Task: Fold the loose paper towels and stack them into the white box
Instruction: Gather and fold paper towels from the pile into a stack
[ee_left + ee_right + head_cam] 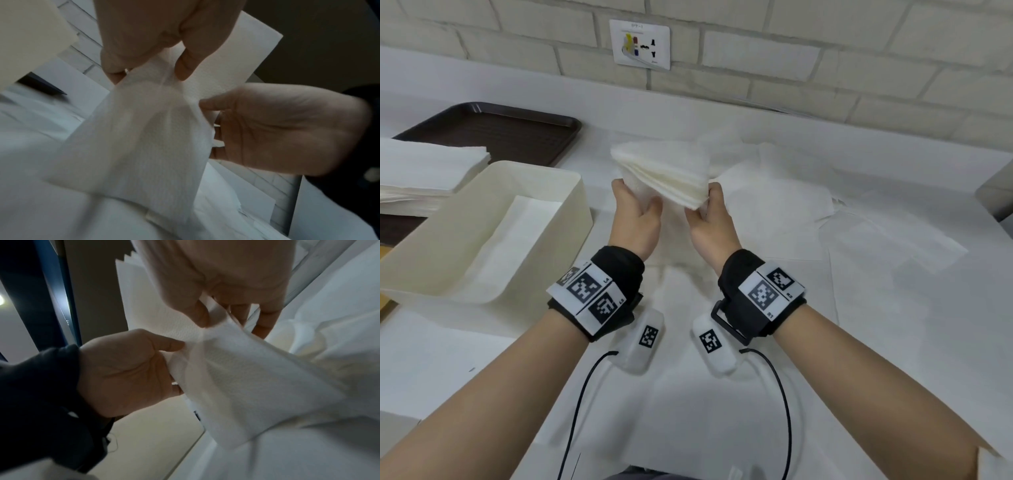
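Ahead of me I see a wall point(825, 68) of pale painted brick with grey joints. A white socket plate point(639, 44) is set into it, with coloured marks on its face. Below runs a white counter point(893, 342), its back edge meeting the wall. A dark brown tray point(517, 133) lies at the far left. The light is soft and even.

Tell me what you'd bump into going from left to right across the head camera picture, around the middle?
Stack of flat paper towels → white box → left hand → folded paper towel → right hand → loose paper towels spread on the table.
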A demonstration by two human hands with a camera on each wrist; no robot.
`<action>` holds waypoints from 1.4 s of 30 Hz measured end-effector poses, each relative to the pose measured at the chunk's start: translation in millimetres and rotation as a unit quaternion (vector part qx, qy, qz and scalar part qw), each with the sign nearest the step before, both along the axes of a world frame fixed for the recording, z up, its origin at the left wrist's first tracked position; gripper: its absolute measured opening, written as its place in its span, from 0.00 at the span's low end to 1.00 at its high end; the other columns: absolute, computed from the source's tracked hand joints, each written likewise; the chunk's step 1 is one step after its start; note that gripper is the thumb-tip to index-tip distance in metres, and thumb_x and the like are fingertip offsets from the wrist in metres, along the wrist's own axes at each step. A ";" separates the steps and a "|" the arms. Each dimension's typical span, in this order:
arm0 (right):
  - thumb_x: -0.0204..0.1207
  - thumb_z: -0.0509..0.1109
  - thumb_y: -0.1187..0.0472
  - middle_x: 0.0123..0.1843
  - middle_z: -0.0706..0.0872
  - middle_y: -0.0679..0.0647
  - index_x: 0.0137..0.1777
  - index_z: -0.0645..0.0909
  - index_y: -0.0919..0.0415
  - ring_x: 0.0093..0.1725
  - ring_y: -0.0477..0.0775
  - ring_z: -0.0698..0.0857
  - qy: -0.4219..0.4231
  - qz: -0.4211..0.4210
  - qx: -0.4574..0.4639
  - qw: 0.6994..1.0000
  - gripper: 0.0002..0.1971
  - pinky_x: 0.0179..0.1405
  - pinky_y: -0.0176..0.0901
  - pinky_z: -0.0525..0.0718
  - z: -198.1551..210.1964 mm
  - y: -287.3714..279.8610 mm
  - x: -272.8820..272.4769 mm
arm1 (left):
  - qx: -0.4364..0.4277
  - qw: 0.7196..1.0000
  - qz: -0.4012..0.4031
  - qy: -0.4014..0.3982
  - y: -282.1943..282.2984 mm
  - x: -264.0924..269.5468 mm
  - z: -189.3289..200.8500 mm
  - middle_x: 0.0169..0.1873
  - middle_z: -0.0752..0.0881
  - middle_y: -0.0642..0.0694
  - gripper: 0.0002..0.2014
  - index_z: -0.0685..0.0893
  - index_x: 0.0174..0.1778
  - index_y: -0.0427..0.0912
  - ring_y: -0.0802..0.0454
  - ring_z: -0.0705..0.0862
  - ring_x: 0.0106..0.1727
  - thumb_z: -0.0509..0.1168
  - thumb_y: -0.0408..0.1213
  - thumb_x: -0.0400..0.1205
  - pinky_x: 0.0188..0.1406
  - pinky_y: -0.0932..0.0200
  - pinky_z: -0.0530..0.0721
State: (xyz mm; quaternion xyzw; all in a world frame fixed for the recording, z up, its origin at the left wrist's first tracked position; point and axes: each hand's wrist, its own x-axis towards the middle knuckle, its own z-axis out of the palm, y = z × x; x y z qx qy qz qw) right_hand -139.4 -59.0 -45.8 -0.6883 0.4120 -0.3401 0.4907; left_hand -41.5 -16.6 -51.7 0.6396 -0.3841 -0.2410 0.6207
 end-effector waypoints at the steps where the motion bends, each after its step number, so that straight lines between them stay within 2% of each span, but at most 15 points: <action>1: 0.83 0.55 0.64 0.47 0.79 0.51 0.66 0.64 0.62 0.47 0.52 0.78 0.002 -0.005 -0.002 1.000 0.13 0.36 0.36 0.73 3.0 0.1 1.2 | -0.009 1.000 0.007 -0.009 0.1 -1.1 1.4 0.48 0.73 0.54 0.11 0.60 0.58 0.39 0.62 0.75 0.48 0.57 0.29 0.84 0.37 0.86 0.73; 5: 0.84 0.56 0.62 0.43 0.79 0.45 0.65 0.65 0.64 0.46 0.48 0.80 -0.028 -0.015 -0.019 0.999 0.13 0.40 0.32 0.74 12.8 -0.2 3.5 | -0.057 0.998 0.015 -0.028 0.0 2.5 8.1 0.46 0.75 0.57 0.13 0.62 0.56 0.42 0.67 0.78 0.47 0.58 0.26 0.82 0.43 0.79 0.78; 9: 0.85 0.54 0.60 0.47 0.79 0.49 0.63 0.65 0.64 0.44 0.48 0.79 -0.037 -0.013 -0.012 0.999 0.11 0.40 0.34 0.76 11.5 2.1 6.1 | -0.043 0.998 0.003 -0.052 1.1 1.5 4.9 0.46 0.75 0.59 0.17 0.64 0.60 0.41 0.68 0.77 0.47 0.57 0.21 0.80 0.44 0.80 0.77; 11: 0.84 0.53 0.64 0.42 0.76 0.45 0.58 0.61 0.59 0.40 0.43 0.78 -0.039 0.003 -0.016 0.999 0.06 0.35 0.26 0.75 12.0 3.2 7.2 | -0.036 0.997 0.007 -0.072 1.9 -2.7 6.1 0.46 0.74 0.58 0.19 0.63 0.63 0.38 0.68 0.77 0.46 0.54 0.18 0.79 0.42 0.82 0.76; 16: 0.79 0.51 0.76 0.47 0.68 0.42 0.54 0.53 0.57 0.45 0.39 0.75 -0.084 0.034 -0.038 0.995 0.14 0.45 0.28 0.76 12.2 4.9 10.4 | -0.083 0.995 -0.002 -0.053 3.4 -5.8 10.6 0.60 0.67 0.43 0.24 0.56 0.58 0.42 0.52 0.72 0.63 0.53 0.13 0.74 0.56 0.74 0.77; 20: 0.81 0.49 0.74 0.45 0.72 0.43 0.60 0.57 0.59 0.42 0.39 0.75 -0.016 0.062 0.008 0.998 0.13 0.37 0.20 0.74 0.2 5.2 5.0 | 0.004 0.999 -0.039 0.000 8.2 -6.0 1.5 0.62 0.67 0.45 0.27 0.52 0.72 0.35 0.56 0.71 0.60 0.53 0.16 0.79 0.43 0.86 0.74; 23: 0.83 0.49 0.70 0.51 0.75 0.50 0.67 0.58 0.63 0.45 0.46 0.77 0.009 0.055 0.018 0.998 0.14 0.41 0.32 0.74 1.1 5.1 4.6 | 0.043 0.999 -0.017 0.010 8.6 -6.0 0.1 0.60 0.69 0.45 0.22 0.54 0.71 0.34 0.56 0.72 0.58 0.52 0.22 0.82 0.36 0.88 0.72; 24: 0.83 0.49 0.69 0.50 0.75 0.49 0.67 0.58 0.63 0.44 0.44 0.76 0.005 0.053 0.018 0.998 0.13 0.42 0.32 0.74 3.4 5.0 5.0 | 0.039 0.999 -0.006 0.008 8.5 -5.3 2.1 0.61 0.69 0.45 0.20 0.55 0.70 0.35 0.58 0.73 0.56 0.51 0.22 0.83 0.37 0.88 0.72; 26: 0.84 0.49 0.68 0.46 0.74 0.43 0.66 0.59 0.63 0.41 0.36 0.75 -0.011 0.059 0.024 0.998 0.12 0.37 0.22 0.74 8.0 3.0 5.1 | 0.028 0.999 0.009 0.020 9.2 -1.4 7.7 0.60 0.69 0.44 0.17 0.57 0.65 0.38 0.64 0.74 0.51 0.52 0.22 0.82 0.38 0.85 0.74; 28: 0.84 0.49 0.68 0.43 0.72 0.40 0.66 0.59 0.62 0.40 0.36 0.74 -0.013 0.065 0.028 0.997 0.12 0.32 0.16 0.72 12.3 0.5 3.6 | 0.039 0.998 0.008 0.050 11.4 7.3 11.2 0.56 0.73 0.46 0.17 0.60 0.63 0.40 0.64 0.75 0.47 0.54 0.23 0.81 0.41 0.75 0.78; 31: 0.84 0.50 0.66 0.48 0.75 0.46 0.64 0.60 0.58 0.44 0.45 0.77 -0.009 0.067 0.069 0.995 0.11 0.38 0.28 0.76 14.0 -4.6 0.9 | 0.123 0.988 -0.017 0.091 19.5 21.3 13.9 0.52 0.81 0.44 0.18 0.71 0.62 0.40 0.46 0.82 0.52 0.61 0.29 0.76 0.53 0.52 0.82; 33: 0.83 0.53 0.65 0.55 0.78 0.51 0.66 0.61 0.58 0.51 0.50 0.80 0.020 0.090 0.106 0.990 0.13 0.44 0.37 0.79 15.7 -6.1 -1.3 | 0.170 0.980 -0.040 0.096 28.2 22.3 18.1 0.54 0.84 0.40 0.19 0.75 0.60 0.40 0.38 0.83 0.57 0.61 0.30 0.71 0.60 0.43 0.81; 36: 0.80 0.57 0.69 0.64 0.81 0.58 0.72 0.66 0.61 0.59 0.58 0.83 0.106 0.172 0.109 0.973 0.20 0.50 0.48 0.85 23.0 -9.0 -4.2 | 0.207 0.975 -0.059 0.056 41.2 18.6 23.5 0.55 0.84 0.38 0.24 0.74 0.63 0.39 0.37 0.83 0.56 0.61 0.31 0.68 0.60 0.40 0.82; 38: 0.79 0.60 0.70 0.64 0.82 0.58 0.72 0.67 0.61 0.59 0.58 0.84 0.099 0.173 0.094 0.975 0.21 0.47 0.49 0.87 30.7 -14.7 -4.6 | 0.216 0.975 -0.058 0.016 48.2 19.0 23.6 0.54 0.83 0.41 0.20 0.72 0.65 0.41 0.41 0.82 0.55 0.59 0.28 0.76 0.59 0.43 0.81; 42: 0.78 0.65 0.69 0.55 0.83 0.58 0.65 0.68 0.59 0.42 0.51 0.85 0.029 0.124 0.088 0.988 0.18 0.31 0.38 0.84 51.3 -24.5 -0.3 | 0.223 0.970 -0.056 -0.076 61.7 24.5 27.0 0.47 0.82 0.43 0.12 0.73 0.58 0.41 0.48 0.82 0.45 0.58 0.29 0.79 0.44 0.56 0.80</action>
